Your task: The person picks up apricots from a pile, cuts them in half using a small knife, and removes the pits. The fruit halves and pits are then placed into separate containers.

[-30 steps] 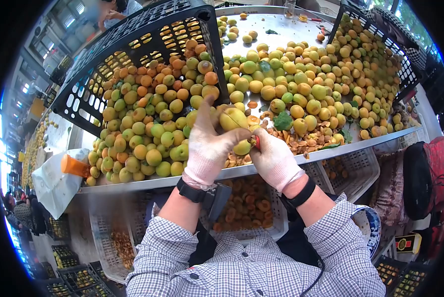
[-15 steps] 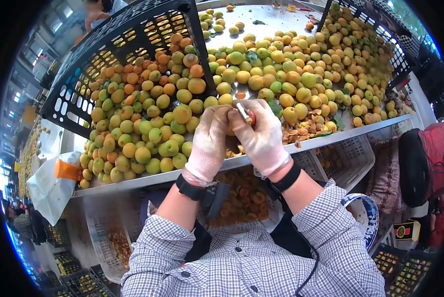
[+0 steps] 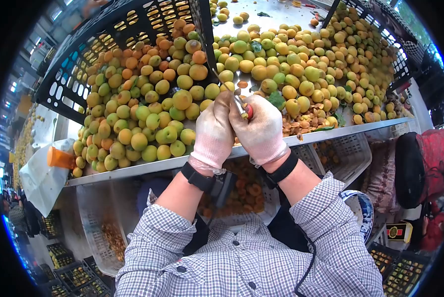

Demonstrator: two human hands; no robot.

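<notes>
Gripping a slim metal tool [image 3: 244,110] with red on its handle, the gloved right hand [image 3: 257,127] meets the gloved left hand [image 3: 212,129], fingertips together, just above the near edge of the metal desk [image 3: 350,130]; whether the left fingers hold anything is hidden. Whole apricots [image 3: 151,121] spill from a tipped black crate [image 3: 206,37] at left, with more across the desk's right side. Orange-brown pieces [image 3: 306,122] lie near the right hand, and cut apricots [image 3: 254,190] fill a white basket [image 3: 274,208] below.

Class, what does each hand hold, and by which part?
Right hand: a slim tool, by its red handle. Left hand: contents hidden, cannot tell.
</notes>
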